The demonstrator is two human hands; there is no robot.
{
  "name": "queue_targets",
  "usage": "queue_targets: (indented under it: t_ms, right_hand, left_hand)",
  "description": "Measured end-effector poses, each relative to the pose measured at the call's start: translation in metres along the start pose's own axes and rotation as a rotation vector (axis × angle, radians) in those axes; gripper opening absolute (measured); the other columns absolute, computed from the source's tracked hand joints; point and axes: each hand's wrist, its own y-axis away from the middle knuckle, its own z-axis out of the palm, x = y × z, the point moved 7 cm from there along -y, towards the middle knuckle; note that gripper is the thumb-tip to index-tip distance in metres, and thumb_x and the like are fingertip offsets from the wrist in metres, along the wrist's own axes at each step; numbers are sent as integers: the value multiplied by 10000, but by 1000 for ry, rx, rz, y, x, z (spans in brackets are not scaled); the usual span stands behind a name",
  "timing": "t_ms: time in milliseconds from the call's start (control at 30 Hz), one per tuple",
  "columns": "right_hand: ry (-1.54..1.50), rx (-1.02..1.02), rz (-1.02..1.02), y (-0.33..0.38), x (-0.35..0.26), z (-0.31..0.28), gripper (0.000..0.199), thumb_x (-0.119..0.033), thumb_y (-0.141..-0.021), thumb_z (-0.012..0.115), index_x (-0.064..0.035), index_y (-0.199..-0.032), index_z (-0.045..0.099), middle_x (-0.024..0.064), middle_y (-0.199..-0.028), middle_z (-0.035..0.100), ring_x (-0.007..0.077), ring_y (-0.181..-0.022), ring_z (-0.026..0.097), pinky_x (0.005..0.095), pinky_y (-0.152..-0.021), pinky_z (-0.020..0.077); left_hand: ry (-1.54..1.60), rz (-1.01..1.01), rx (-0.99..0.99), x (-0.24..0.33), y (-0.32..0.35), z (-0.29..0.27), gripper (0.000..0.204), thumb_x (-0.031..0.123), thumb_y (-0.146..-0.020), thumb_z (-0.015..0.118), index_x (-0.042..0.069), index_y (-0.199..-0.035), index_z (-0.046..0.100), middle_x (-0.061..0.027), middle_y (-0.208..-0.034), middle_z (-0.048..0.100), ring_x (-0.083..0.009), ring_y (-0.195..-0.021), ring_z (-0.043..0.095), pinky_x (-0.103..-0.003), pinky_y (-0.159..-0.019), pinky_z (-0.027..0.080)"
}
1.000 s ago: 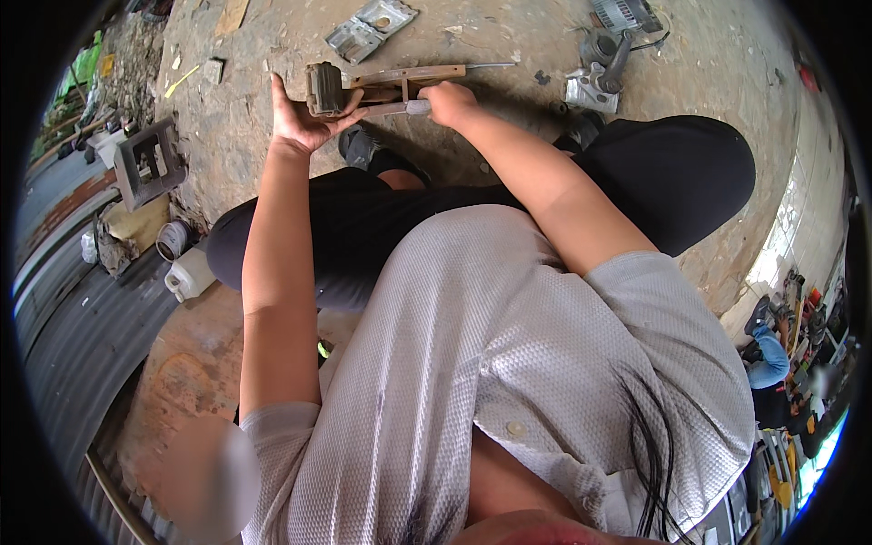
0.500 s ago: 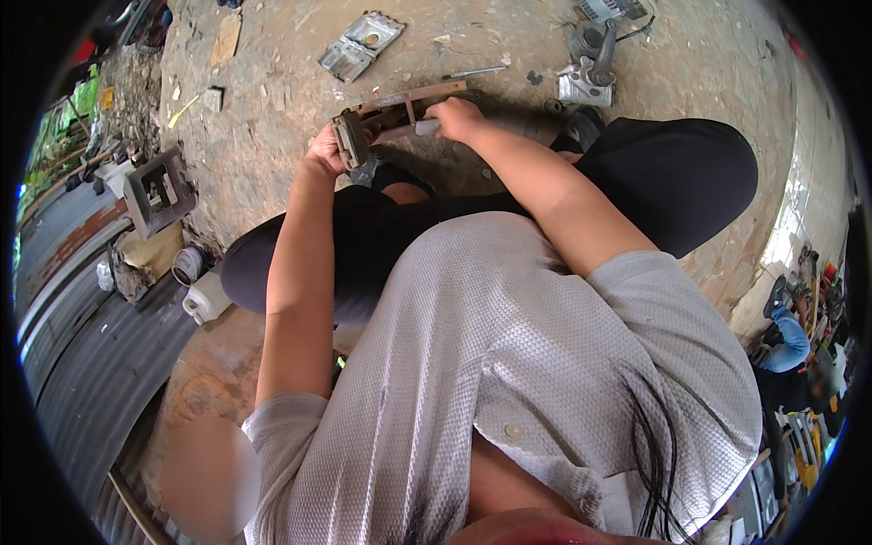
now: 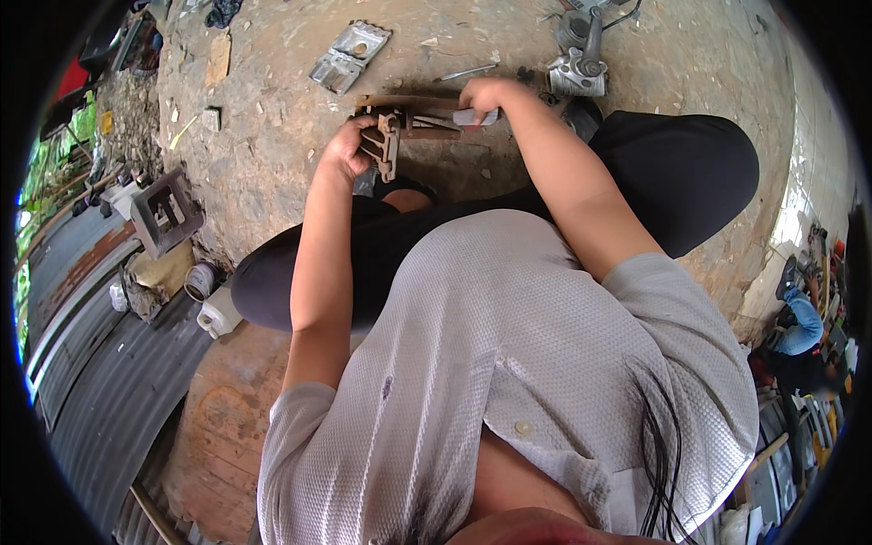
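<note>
My left hand is closed around a brown, rusty metal bracket, which stands up from the near end of a long reddish-brown metal frame. To the right, my right hand grips a small grey piece at the frame's other end; its kind cannot be made out. Thin metal prongs show inside the frame, between my hands. A thin metal rod lies on the ground just beyond the frame. My fingertips are partly hidden on both hands.
Ahead lies an open silver metal casing. A grey machine part stands beyond my right knee. On the left are a square metal frame, a white jug and corrugated sheets. Another person's leg shows far right.
The bracket in my left hand has turned upright and moved slightly right. My right hand has shifted right and farther away with the grey piece. The long frame sits lower and more level.
</note>
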Motion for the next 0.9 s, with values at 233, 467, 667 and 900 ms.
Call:
queue_targets:
  t_ms: [233,467,667,900]
  right_hand:
    - [-184,859,411,48,39,-65,416,-109,-871,680,-197,-1278,689,125,-1216,709,345,-1092,685,461,-910,562]
    - [212,652,211,-14,39,-35,384,1,-904,537,-114,-1254,646,102,-1271,656,305,-1249,589,442,-1008,517]
    - [275,649,153,-28,43,-40,370,-2,-911,533,-73,-1261,630,123,-1283,646,326,-1270,566,452,-1018,515]
    - [280,763,108,-21,53,-40,304,-47,-935,526,-77,-1214,641,117,-1253,667,315,-1268,578,441,-1011,527]
  left_hand:
    - [-209,105,150,22,24,19,131,111,-957,551,34,-1027,631,-82,-818,675,-223,-670,679,-362,-559,575]
    - [-233,236,124,39,16,24,727,-18,-863,608,154,-1519,345,-87,-946,635,-174,-718,600,-349,-592,560]
    - [-298,193,147,29,1,15,816,-31,-850,637,137,-1573,298,-80,-949,623,-163,-731,591,-341,-609,551]
    - [-523,159,177,21,-16,-12,558,77,-848,703,-22,-1352,483,-79,-957,641,-158,-714,587,-340,-613,529]
